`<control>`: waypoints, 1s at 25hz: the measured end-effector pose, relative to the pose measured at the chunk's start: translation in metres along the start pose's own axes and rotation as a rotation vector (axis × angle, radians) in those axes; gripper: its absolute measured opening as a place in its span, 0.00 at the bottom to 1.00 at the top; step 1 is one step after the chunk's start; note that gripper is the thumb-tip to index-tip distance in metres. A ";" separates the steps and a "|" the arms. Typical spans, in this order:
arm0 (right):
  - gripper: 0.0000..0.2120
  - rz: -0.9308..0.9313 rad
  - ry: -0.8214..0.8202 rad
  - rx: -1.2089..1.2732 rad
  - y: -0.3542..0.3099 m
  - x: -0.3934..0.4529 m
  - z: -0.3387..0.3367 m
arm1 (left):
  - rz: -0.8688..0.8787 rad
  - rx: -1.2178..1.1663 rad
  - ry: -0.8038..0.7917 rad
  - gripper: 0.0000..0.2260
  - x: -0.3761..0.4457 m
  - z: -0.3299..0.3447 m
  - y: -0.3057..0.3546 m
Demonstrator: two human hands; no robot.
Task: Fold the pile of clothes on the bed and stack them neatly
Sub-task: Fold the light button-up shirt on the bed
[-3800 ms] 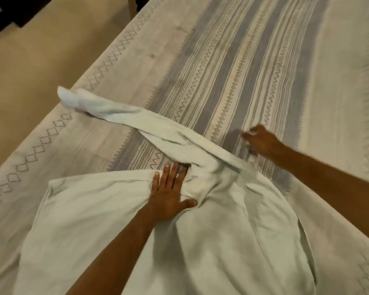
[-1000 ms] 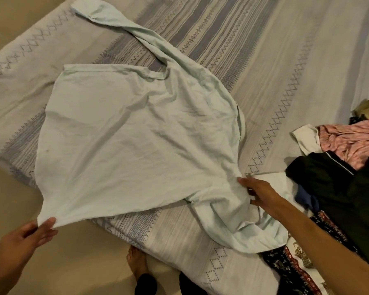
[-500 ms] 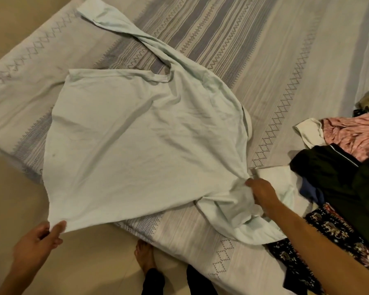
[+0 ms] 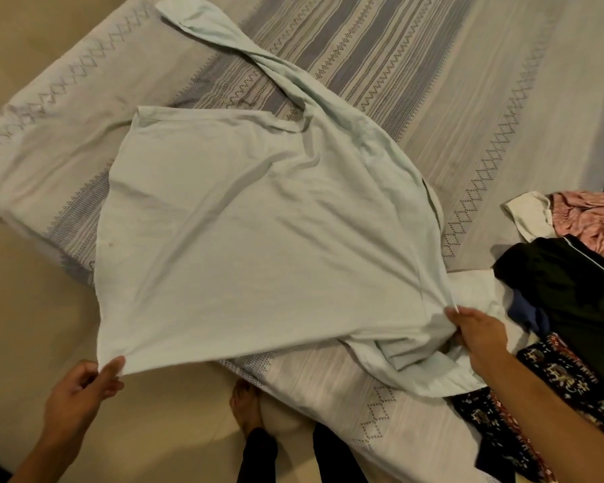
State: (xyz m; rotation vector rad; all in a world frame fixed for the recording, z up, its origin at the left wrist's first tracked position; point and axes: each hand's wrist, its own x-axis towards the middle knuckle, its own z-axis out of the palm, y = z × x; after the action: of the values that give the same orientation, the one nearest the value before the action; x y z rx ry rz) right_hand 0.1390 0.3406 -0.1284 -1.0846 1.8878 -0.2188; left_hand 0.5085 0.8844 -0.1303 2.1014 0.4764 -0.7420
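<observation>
a pale mint shirt [image 4: 258, 231] is spread across the corner of the bed [image 4: 502, 109], its hem stretched out past the edge over the floor [image 4: 32, 291]. the lower left corner of the hem is pinched by the left hand [image 4: 79, 395] between thumb and curled fingers. the opposite corner is gripped by the right hand [image 4: 480, 331], where the fabric is bunched. one sleeve is trailed diagonally up the striped bedcover. a pile of unfolded clothes [image 4: 572, 284] is heaped at the right, touching the shirt.
</observation>
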 end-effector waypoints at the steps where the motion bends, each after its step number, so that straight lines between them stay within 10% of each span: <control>1: 0.16 0.029 0.006 -0.021 0.007 -0.002 0.002 | -0.040 0.010 -0.028 0.16 -0.004 0.001 -0.002; 6: 0.20 0.283 -0.379 0.177 0.007 -0.022 0.016 | -0.211 -0.042 -0.243 0.16 -0.003 -0.003 -0.008; 10: 0.22 0.124 -0.271 -0.163 -0.019 -0.045 -0.002 | -0.191 -0.051 -0.245 0.12 -0.010 -0.012 0.016; 18: 0.13 -0.016 -0.423 0.261 -0.144 -0.036 0.034 | -0.148 -0.688 -0.165 0.11 0.048 0.007 0.112; 25: 0.19 -0.486 -0.047 -0.266 -0.105 -0.016 0.062 | 0.138 0.033 -0.008 0.36 0.080 0.038 0.082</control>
State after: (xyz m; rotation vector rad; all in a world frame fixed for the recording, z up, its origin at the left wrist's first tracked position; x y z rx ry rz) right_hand 0.2531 0.3069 -0.0967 -1.7101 1.6158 -0.2158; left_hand 0.6020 0.8121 -0.1522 2.1376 0.3127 -0.6816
